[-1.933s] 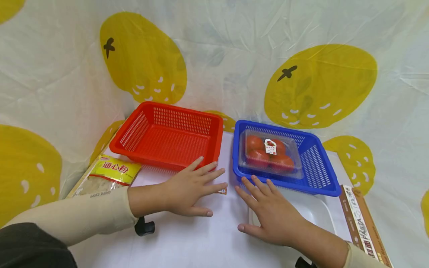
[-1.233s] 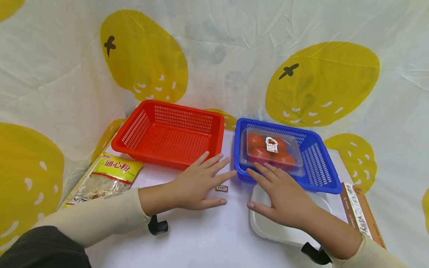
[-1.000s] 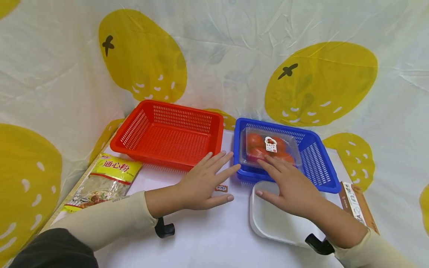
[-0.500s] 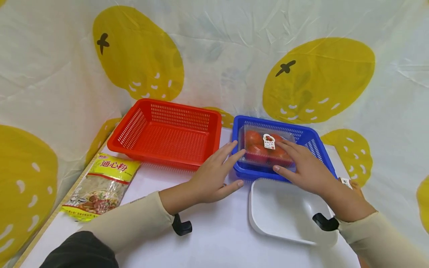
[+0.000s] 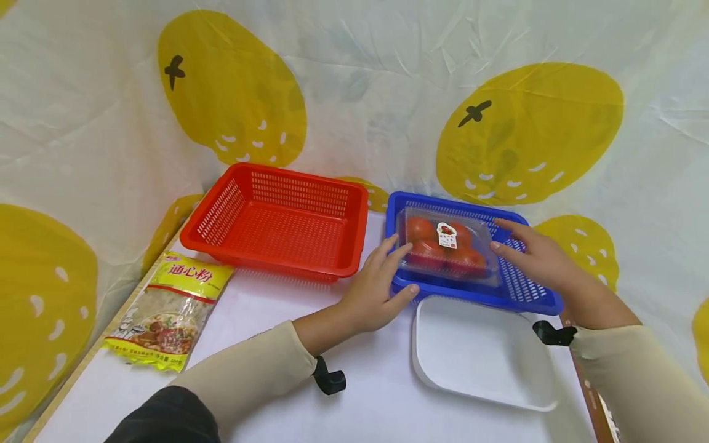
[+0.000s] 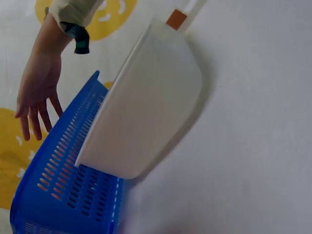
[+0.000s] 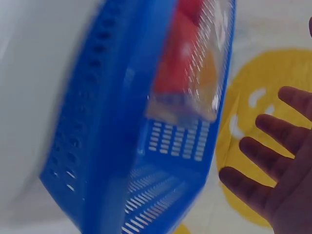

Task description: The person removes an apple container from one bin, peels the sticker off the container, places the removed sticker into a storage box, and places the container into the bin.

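Observation:
A clear plastic box of tomatoes (image 5: 443, 267) with a white label lies in the blue basket (image 5: 534, 306), toward its left side. My left hand (image 5: 372, 295) is at the basket's near left corner, fingers extended toward the tomato box; contact with the rim is unclear. Over the basket's right part hovers my right hand (image 5: 540, 258), thumb and fingers apart, holding nothing. In the right wrist view the fingers (image 7: 265, 158) spread beside the basket, apart from it. A white plastic tub (image 5: 482, 351) stands in front of the blue basket.
To the left is a red basket (image 5: 290, 237) with nothing in it. A yellow-topped bag of pasta (image 5: 172, 307) lies at the table's left edge. Along the right edge, a brown box (image 5: 589, 394) is mostly covered by the right sleeve. A patterned cloth (image 5: 376, 92) hangs behind.
Both hands have moved to the right and somewhat forward. The right hand has passed over the tomato box to the basket's right part. The small packet is now hidden by the left arm.

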Demonstrator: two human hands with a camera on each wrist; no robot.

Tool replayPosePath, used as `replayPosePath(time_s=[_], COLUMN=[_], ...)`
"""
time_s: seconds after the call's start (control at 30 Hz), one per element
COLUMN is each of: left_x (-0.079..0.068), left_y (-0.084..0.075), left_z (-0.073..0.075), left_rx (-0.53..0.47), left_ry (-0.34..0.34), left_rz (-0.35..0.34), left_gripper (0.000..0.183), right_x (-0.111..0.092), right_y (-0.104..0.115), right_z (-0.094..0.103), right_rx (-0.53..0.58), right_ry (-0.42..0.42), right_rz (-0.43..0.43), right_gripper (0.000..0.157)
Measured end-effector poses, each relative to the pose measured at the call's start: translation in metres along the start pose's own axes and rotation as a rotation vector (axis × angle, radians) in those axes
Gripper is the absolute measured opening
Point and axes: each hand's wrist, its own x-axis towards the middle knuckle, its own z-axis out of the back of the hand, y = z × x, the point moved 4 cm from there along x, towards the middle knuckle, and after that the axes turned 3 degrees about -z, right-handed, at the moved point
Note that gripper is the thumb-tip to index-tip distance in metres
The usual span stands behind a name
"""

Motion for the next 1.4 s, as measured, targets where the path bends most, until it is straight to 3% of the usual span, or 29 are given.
replayPosePath(time_s=[0.33,0.5,0.77,1.03,1.23,1.4], left_x=[0.006,0.008,0.009,0.012,0.017,0.016], left_y=[0.010,0.020,0.034,0.042,0.036,0.033], left_z=[-0.020,-0.021,-0.030,-0.039,-0.049,-0.054], left_rx=[-0.029,-0.016,-0.130,-0.142,-0.186,-0.218], left_ry=[-0.077,-0.131,-0.173,-0.123,-0.055,-0.006], left_rz=[0.118,0.188,0.300,0.336,0.325,0.325], left_gripper=[0.065,0.060,0.056,0.055,0.056,0.058], right_x=[0.024,0.047,0.079,0.093,0.079,0.068], right_y=[-0.036,-0.047,-0.058,-0.077,-0.096,-0.097], right_z=[0.008,0.007,0.006,-0.005,-0.014,-0.025], right_rx=[0.088,0.139,0.125,0.132,0.169,0.284], right_ry=[0.103,0.152,0.215,0.263,0.259,0.303], right_rz=[-0.045,-0.055,-0.010,0.008,-0.016,-0.035], right_gripper=[0.080,0.082,0.082,0.088,0.089,0.090])
